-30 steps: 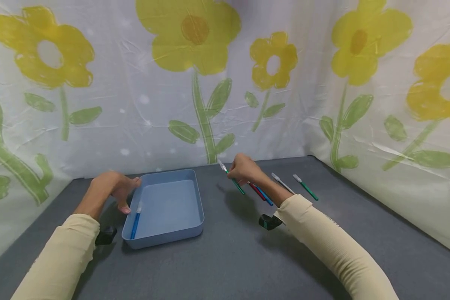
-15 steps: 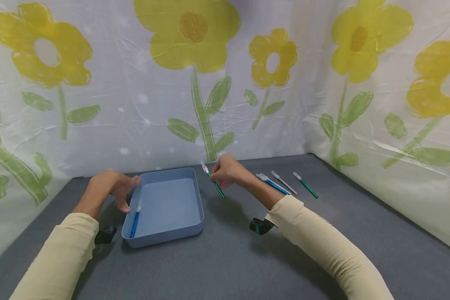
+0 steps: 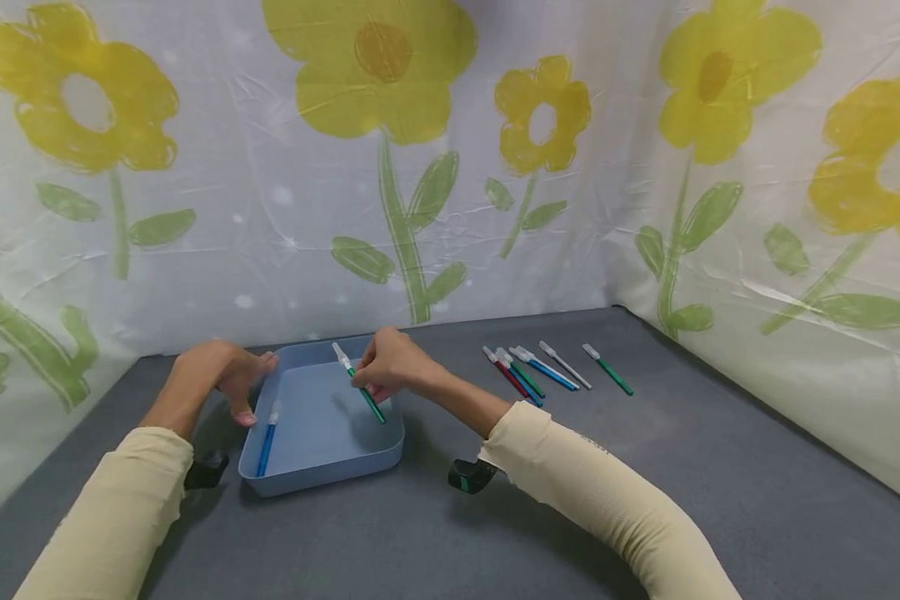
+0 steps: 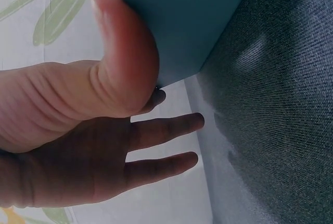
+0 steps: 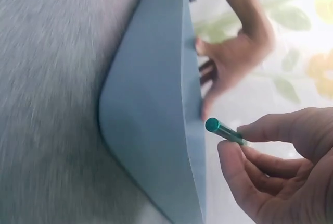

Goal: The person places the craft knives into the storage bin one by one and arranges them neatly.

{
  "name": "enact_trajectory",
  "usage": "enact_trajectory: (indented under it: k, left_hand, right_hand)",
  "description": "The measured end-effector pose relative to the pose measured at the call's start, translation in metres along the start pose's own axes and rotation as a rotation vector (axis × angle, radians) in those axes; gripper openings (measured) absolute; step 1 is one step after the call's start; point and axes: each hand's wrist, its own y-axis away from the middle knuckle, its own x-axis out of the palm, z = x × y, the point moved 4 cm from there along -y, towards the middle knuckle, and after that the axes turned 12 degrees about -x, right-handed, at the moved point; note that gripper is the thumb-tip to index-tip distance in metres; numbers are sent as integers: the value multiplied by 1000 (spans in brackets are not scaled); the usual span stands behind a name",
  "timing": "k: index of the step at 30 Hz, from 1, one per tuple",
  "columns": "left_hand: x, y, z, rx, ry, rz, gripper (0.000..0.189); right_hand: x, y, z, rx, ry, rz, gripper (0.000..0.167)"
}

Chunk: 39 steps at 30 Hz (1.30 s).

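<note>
Your right hand (image 3: 392,365) is pinching a green pen (image 3: 373,405) between thumb and fingers, tilted above the right half of the tray (image 3: 330,473). Your left hand (image 3: 232,381) is resting against the tray's left edge, fingers spread, not curled. You are apparently working at an early stage: one blue pen (image 3: 267,447) is lying inside near the left wall, while several other pens (image 3: 555,377) are lying on the table (image 3: 420,533) to the right. Bare tray floor is spreading right of the blue pen; the back rim is running near the flowered cloth (image 3: 217,167).
</note>
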Motion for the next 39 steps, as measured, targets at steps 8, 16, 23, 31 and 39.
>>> enact_trajectory:
  k: [8, 16, 23, 31, 39]
  left_hand:
    - [-1, -1, 1, 19, -12, 12, 134]
    - [-2, 0, -1, 20, -43, 3, 133]
    - [-2, 1, -1, 31, -43, 0, 130]
    - [-1, 1, -1, 18, -18, 14, 131]
    - [-3, 2, 1, 16, -25, 21, 129]
  right_hand:
    - [45, -16, 8, 23, 9, 29, 9]
    - [72, -24, 9, 69, -25, 27, 12]
    - [86, -27, 10, 55, -102, 29, 16]
    - [100, -25, 18, 21, -120, 35, 15]
    - [107, -26, 23, 21, -70, 5, 19]
